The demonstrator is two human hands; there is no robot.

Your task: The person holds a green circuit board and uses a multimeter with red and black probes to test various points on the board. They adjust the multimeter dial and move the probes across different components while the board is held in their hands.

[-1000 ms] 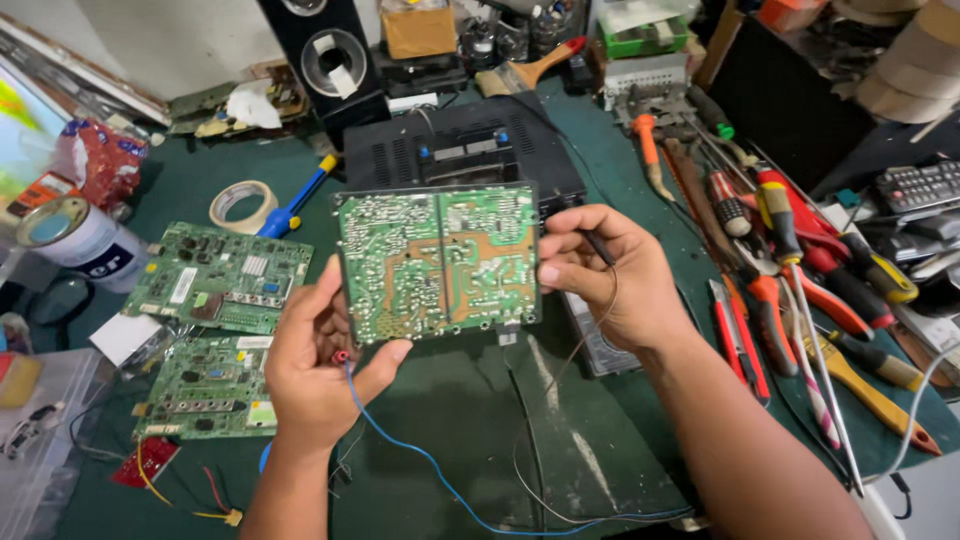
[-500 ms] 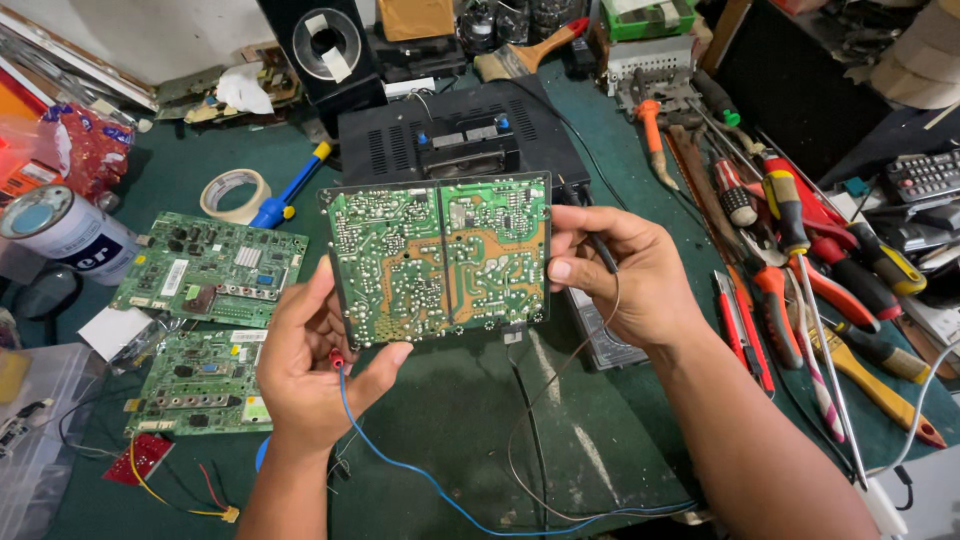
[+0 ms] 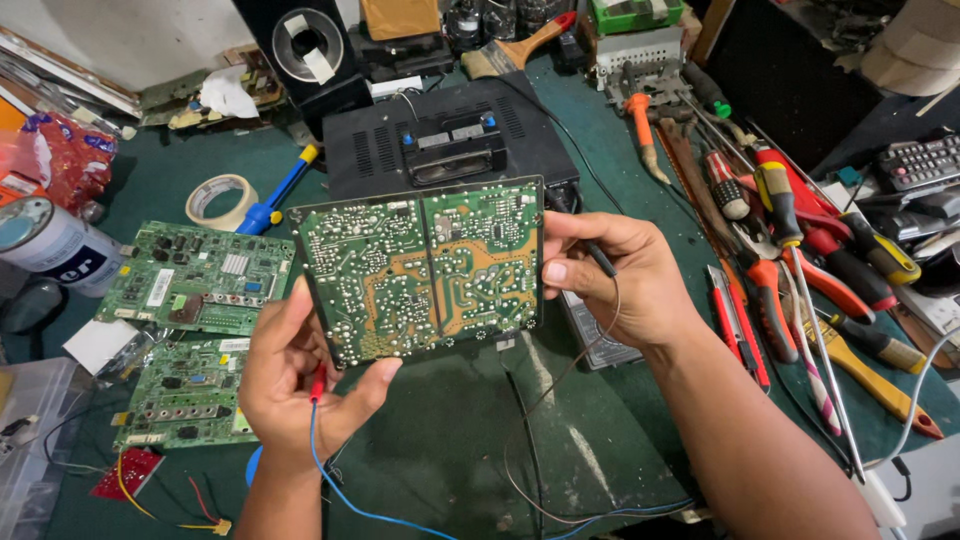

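I hold a green circuit board (image 3: 425, 268) upright between both hands, solder side toward me, above the dark green bench. My left hand (image 3: 300, 385) grips its lower left corner and also pinches a red probe tip (image 3: 318, 383) on a blue wire. My right hand (image 3: 615, 275) clamps the board's right edge with the thumb and carries a black probe (image 3: 598, 256) with a thin brown wire trailing down.
A black device case (image 3: 450, 140) lies behind the board. Two more green boards (image 3: 195, 280) (image 3: 190, 395) rest at left, next to a tape roll (image 3: 218, 200) and a can (image 3: 45, 245). Screwdrivers and pliers (image 3: 790, 250) crowd the right side. A meter (image 3: 600, 335) sits under my right wrist.
The view has shifted slightly; the board is tilted a little more and sits lower and closer. Both hands keep the same hold on it.
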